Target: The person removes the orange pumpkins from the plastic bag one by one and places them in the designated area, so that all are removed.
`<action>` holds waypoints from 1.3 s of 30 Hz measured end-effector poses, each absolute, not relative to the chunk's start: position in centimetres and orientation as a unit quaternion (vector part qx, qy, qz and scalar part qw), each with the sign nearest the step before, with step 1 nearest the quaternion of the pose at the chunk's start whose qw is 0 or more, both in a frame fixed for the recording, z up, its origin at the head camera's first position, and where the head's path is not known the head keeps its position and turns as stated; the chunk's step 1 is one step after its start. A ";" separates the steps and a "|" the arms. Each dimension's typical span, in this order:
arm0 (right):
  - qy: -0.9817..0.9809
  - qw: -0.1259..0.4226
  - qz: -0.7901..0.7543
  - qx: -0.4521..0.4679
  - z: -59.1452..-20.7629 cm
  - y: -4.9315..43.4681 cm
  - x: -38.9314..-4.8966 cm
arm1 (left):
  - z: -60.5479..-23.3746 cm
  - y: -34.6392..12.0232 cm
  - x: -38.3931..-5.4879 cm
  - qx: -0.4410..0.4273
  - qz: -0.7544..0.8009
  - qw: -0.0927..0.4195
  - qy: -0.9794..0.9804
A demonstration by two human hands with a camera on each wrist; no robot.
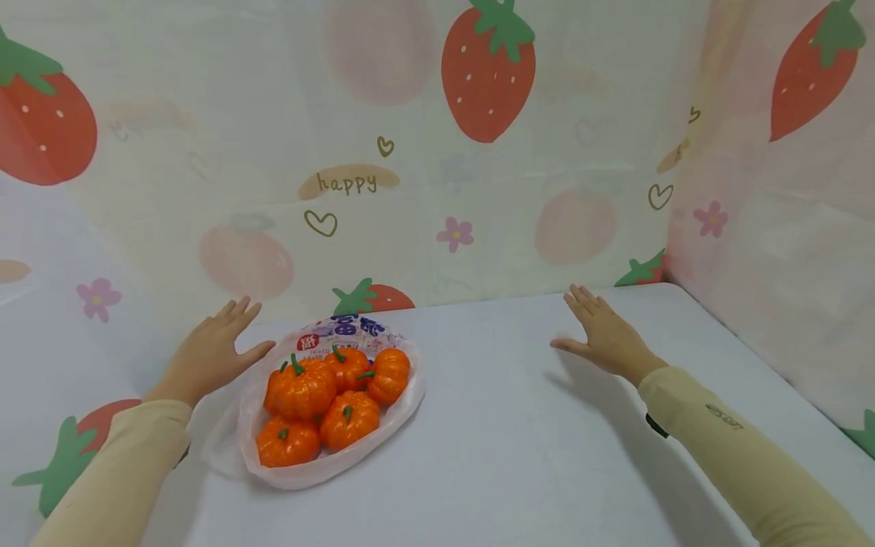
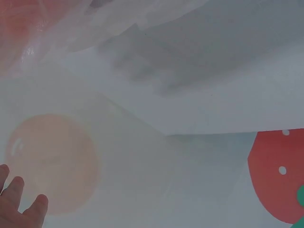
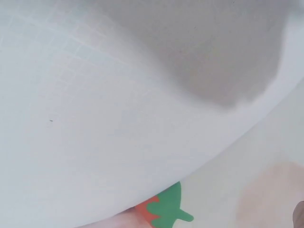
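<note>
Centrally to the left on the counter sits a bag of thin, translucent white plastic film, its rim rolled into a soft, wrinkled oval around glossy orange pumpkins. The far side of the film carries blue and red printed characters. At least five pumpkins are visible, squat and ribbed, with short green stems. The mouth of the bag faces upward and toward the wearer; its long axis runs diagonally from near left to far right. Stem direction varies: the largest pumpkin's stem points up and away, while that of the rightmost points left. The left hand is raised just beside the bag's left edge, fingers extended, thumb spread wide, grasping nothing; contact between thumb and film cannot be determined. The right hand is raised above the counter, well apart from the bag, fingers extended, thumb separated, likewise holding nothing; its shadow falls on the smooth white surface. Both forearms wear beige sleeves. Behind the counter hangs a creased, pale backdrop printed with strawberries, pink flowers, outlined hearts and the word "happy".
</note>
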State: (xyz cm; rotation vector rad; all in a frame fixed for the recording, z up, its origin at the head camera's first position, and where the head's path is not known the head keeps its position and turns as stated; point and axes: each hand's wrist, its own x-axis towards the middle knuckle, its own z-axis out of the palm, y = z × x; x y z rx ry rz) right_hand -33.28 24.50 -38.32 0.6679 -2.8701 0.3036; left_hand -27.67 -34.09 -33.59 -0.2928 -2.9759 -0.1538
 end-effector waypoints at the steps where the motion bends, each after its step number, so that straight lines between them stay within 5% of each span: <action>1: -0.965 0.090 0.102 0.226 -38.3 24.4 -33.2 | -33.6 -34.1 -27.6 -0.096 -0.054 0.074 -0.991; 39: -0.949 0.089 0.202 0.225 -39.2 22.1 -29.6 | -35.1 -34.1 -24.1 -0.075 -0.175 0.111 -0.976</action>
